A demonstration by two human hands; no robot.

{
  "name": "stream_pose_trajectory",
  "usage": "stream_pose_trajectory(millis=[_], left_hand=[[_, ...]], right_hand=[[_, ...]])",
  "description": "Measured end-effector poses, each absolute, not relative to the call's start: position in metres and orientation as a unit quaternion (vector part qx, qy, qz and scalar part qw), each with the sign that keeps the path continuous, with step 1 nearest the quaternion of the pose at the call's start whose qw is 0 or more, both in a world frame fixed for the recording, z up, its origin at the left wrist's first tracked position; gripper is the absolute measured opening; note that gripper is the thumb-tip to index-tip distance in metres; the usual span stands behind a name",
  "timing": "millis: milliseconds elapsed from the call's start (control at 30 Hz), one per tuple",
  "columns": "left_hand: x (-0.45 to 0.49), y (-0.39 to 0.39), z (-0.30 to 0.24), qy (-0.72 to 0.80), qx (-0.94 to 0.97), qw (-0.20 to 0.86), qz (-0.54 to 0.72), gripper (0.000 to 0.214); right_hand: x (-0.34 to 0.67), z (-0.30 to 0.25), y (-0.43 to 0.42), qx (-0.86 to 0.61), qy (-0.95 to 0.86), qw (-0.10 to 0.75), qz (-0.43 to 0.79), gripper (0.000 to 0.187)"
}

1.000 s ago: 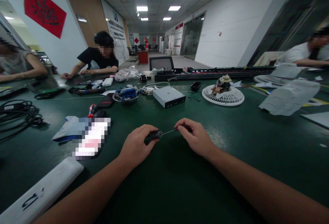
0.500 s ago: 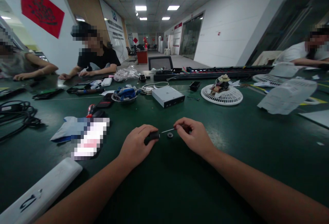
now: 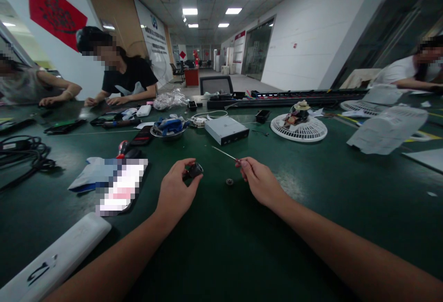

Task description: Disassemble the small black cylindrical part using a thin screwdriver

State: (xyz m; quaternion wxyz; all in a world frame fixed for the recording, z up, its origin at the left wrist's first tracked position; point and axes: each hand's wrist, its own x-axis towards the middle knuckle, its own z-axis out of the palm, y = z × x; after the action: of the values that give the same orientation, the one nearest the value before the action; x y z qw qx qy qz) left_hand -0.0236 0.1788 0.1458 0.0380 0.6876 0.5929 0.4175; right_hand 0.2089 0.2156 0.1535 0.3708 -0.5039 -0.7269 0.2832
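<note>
My left hand (image 3: pixel 176 189) pinches a small black cylindrical part (image 3: pixel 194 170) just above the green table (image 3: pixel 221 246). My right hand (image 3: pixel 259 182) grips a thin metal rod (image 3: pixel 224 153) by its near end, the rod slanting up and to the left. A small round ring-like piece (image 3: pixel 229 182) lies on the table between the two hands, touching neither. The black part and the rod are apart.
A grey metal box (image 3: pixel 226 129), a bowl of blue bits (image 3: pixel 169 126), a white fan grille with a motor (image 3: pixel 298 125), a red-handled tool (image 3: pixel 123 147), cables (image 3: pixel 24 152) and a white bar (image 3: pixel 55 258) lie around. Other people sit at the left and far right.
The rod came out of the black part; a small ring dropped onto the table. My left hand lifted the part away, my right hand raised the rod. The person at the left sat up.
</note>
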Motion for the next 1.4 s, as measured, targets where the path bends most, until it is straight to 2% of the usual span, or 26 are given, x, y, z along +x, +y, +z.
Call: stream_pose_trajectory(millis=[67,167,333,467,600,700,900,1133,1400], left_hand=[[-0.023,0.179,0.146,0.589,0.69,0.039,0.418,0.038],[-0.022,0.178,0.145,0.586,0.695,0.039,0.414,0.038],[-0.022,0.178,0.144,0.563,0.721,0.055,0.399,0.038],[-0.02,0.178,0.144,0.537,0.747,0.06,0.388,0.037],[-0.02,0.178,0.144,0.525,0.764,0.05,0.371,0.037],[-0.021,0.178,0.143,0.504,0.786,0.054,0.355,0.039],[-0.017,0.174,0.144,0.432,0.839,0.064,0.324,0.037],[-0.015,0.169,0.15,0.409,0.853,0.065,0.318,0.027],[-0.017,0.172,0.145,0.344,0.885,0.006,0.314,0.032]], right_hand=[[0.21,0.157,0.213,-0.51,-0.721,0.371,0.287,0.038],[0.209,0.158,0.212,-0.513,-0.743,0.325,0.284,0.025],[0.207,0.151,0.214,-0.482,-0.786,0.26,0.286,0.024],[0.206,0.151,0.211,-0.46,-0.769,0.303,0.324,0.015],[0.203,0.152,0.207,-0.418,-0.752,0.368,0.352,0.023],[0.2,0.15,0.205,-0.393,-0.735,0.386,0.395,0.024],[0.195,0.146,0.201,-0.361,-0.681,0.403,0.493,0.014],[0.195,0.153,0.192,-0.371,-0.715,0.414,0.424,0.015],[0.196,0.153,0.194,-0.416,-0.761,0.378,0.325,0.015]])
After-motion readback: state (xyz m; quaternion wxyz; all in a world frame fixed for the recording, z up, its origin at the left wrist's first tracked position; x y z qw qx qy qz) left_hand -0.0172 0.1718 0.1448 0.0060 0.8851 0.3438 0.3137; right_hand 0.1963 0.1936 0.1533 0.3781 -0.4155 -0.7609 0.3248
